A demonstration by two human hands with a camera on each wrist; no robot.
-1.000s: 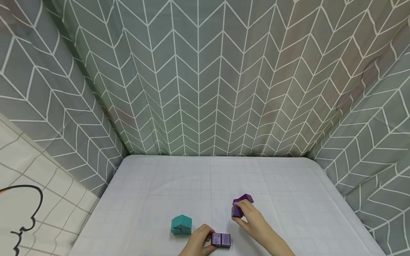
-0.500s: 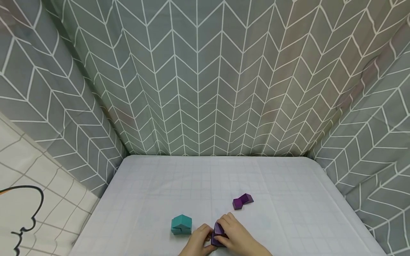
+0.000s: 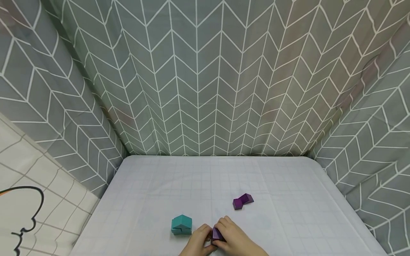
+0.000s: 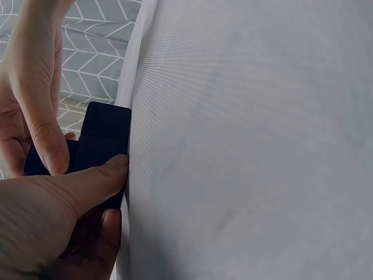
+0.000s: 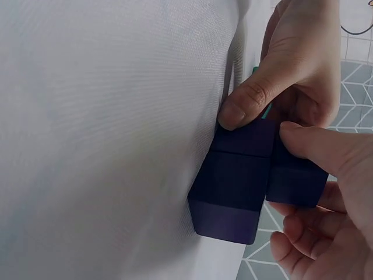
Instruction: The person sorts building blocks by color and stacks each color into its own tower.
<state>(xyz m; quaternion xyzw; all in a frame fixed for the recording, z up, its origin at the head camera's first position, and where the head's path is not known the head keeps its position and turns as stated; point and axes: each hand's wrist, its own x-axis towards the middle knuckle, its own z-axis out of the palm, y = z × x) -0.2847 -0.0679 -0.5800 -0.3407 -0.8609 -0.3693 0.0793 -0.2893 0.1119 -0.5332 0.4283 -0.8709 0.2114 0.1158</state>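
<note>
Two purple blocks (image 5: 227, 186) stand side by side on the white-covered table. At their left end my left hand (image 3: 199, 241) grips them between thumb and fingers; its thumb lies along their near side in the left wrist view. My right hand (image 3: 236, 237) pinches another purple block (image 5: 297, 184), which sits on top of the pair near the middle, its side flush against them in the right wrist view. Seen from the head, the upper block (image 3: 217, 234) shows between both hands, while the lower pair is mostly hidden. The blocks look almost navy in the wrist views.
Left of my left hand stands a teal stack of blocks (image 3: 181, 225) with a peaked top. Farther back on the right, a purple cube (image 3: 237, 203) and a sloped purple block (image 3: 246, 198) lie together. Grey patterned curtains (image 3: 205, 89) rise behind the table (image 3: 160, 177).
My right hand has brought a purple block from the back right down and left onto the pair, then shifted slightly lower with it. My left hand has kept its grip on the pair.
</note>
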